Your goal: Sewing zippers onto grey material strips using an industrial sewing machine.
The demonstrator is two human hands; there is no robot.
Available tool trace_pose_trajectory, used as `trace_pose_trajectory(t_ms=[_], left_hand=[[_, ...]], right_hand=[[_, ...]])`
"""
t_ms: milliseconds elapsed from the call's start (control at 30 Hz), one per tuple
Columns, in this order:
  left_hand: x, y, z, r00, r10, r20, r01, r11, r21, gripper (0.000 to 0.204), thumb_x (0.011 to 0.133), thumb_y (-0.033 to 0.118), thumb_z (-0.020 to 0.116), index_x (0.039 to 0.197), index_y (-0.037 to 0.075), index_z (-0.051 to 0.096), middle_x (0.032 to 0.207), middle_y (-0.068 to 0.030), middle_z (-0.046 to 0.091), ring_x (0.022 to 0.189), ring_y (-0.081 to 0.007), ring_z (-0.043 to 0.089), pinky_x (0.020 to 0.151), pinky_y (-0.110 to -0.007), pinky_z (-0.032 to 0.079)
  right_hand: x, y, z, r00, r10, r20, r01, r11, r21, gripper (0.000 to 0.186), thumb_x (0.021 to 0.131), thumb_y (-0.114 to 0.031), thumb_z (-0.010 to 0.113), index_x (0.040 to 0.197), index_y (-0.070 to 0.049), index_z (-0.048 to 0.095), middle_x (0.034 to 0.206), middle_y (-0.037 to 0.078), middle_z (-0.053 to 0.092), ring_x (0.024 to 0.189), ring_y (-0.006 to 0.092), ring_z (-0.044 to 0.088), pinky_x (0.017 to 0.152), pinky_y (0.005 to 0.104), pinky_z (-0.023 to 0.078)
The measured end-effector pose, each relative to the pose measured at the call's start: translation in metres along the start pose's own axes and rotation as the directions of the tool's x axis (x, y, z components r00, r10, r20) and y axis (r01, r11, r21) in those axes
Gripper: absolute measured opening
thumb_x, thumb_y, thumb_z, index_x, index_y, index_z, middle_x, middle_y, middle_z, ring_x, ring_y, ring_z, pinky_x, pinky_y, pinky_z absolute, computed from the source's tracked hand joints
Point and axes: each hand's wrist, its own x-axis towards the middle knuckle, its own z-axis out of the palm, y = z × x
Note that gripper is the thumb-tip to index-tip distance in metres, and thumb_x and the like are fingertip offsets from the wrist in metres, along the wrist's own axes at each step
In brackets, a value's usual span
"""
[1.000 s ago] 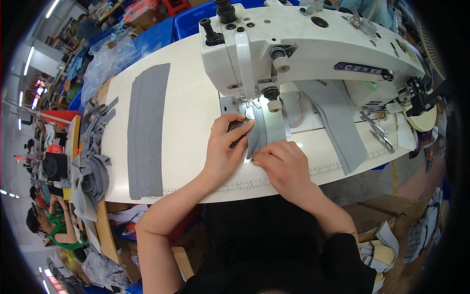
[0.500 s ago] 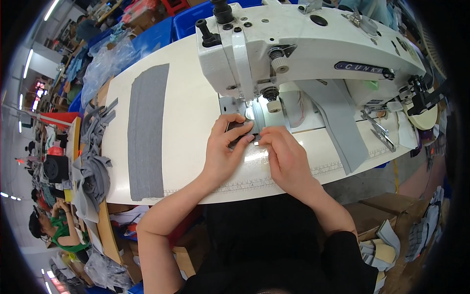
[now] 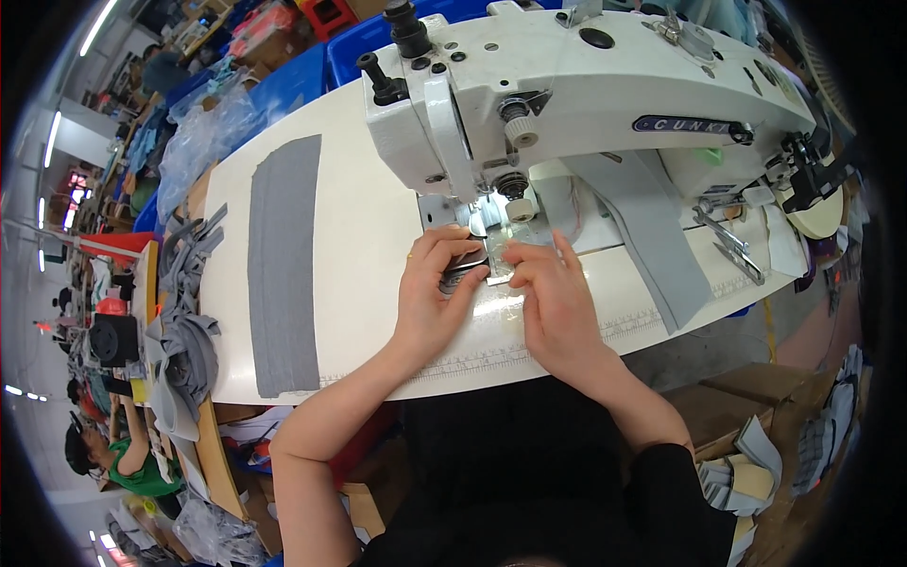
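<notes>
Since a second ago, the right hand [image 3: 559, 307] has risen from the front end of a narrow grey strip to just below the needle area, and the strip no longer shows clearly between the hands. The whole view has shifted slightly too.

Near the middle of the frame stands the white sewing machine [image 3: 557, 99], its glossy arm running to the upper right. Black knobs top its head, pale ribbed dials sit on its front, and light glares around the needle. Below that, a shiny metal plate [image 3: 463, 262] shows beneath the left hand [image 3: 427, 295], whose thumb is parted from its bent fingers. The right hand's fingers are curled, one raised; I cannot tell whether either hand pinches anything.

Left of centre, a long grey cloth panel [image 3: 286, 269] lies flat on the cream table [image 3: 364, 312], uneven at its upper end. Smooth, paler grey cloth [image 3: 657, 255] slopes from beneath the machine's arm, right of centre.
</notes>
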Motion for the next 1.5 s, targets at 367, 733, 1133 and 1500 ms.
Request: trace_pose_trajectory(t_ms=[367,733,1133,1500], left_hand=[[-0.002,-0.002,-0.004,0.999,-0.039,0.009,0.04,0.998,-0.053,0.023,0.09,0.001,0.076,0.112,-0.002,0.068,0.127,-0.0157,0.06,0.12,-0.0255,0.064,0.102,-0.033,0.054],[-0.006,0.01,-0.008,0.987,0.005,-0.16,0.008,0.997,0.081,0.015,0.092,0.002,0.073,0.107,0.0,0.071,0.125,-0.014,0.063,0.112,-0.0188,0.066,0.09,-0.029,0.056],[0.01,0.047,0.021,0.671,-0.371,0.642,0.739,0.256,-0.623,0.031,0.106,0.021,0.063,0.127,-0.002,0.063,0.115,-0.0137,0.075,0.105,-0.0196,0.073,0.09,-0.037,0.061],[-0.014,0.041,0.01,0.843,-0.254,0.475,0.522,0.605,-0.602,0.028,0.101,0.02,0.069,0.117,-0.001,0.059,0.101,-0.0132,0.075,0.096,-0.0212,0.072,0.083,-0.035,0.057]], right_hand=[[0.004,0.051,-0.074,0.945,0.183,-0.27,-0.321,0.668,-0.671,0.026,0.093,-0.008,0.064,0.117,-0.001,0.065,0.109,0.013,0.066,0.102,0.0326,0.06,0.093,0.0445,0.045],[0.01,0.043,-0.092,0.906,0.089,-0.414,-0.333,0.751,-0.57,0.006,0.083,-0.01,0.069,0.085,-0.009,0.064,0.08,0.005,0.063,0.079,0.0279,0.06,0.075,0.0423,0.043],[-0.065,-0.065,-0.046,0.874,-0.017,0.485,0.027,1.0,-0.013,0.019,0.068,-0.021,0.07,0.065,-0.007,0.058,0.063,0.009,0.058,0.061,0.0296,0.059,0.063,0.042,0.044],[-0.008,-0.054,-0.054,0.952,0.306,0.021,-0.306,0.94,0.155,0.027,0.09,-0.027,0.079,0.094,-0.003,0.068,0.082,0.008,0.063,0.076,0.0256,0.061,0.074,0.0396,0.052]])
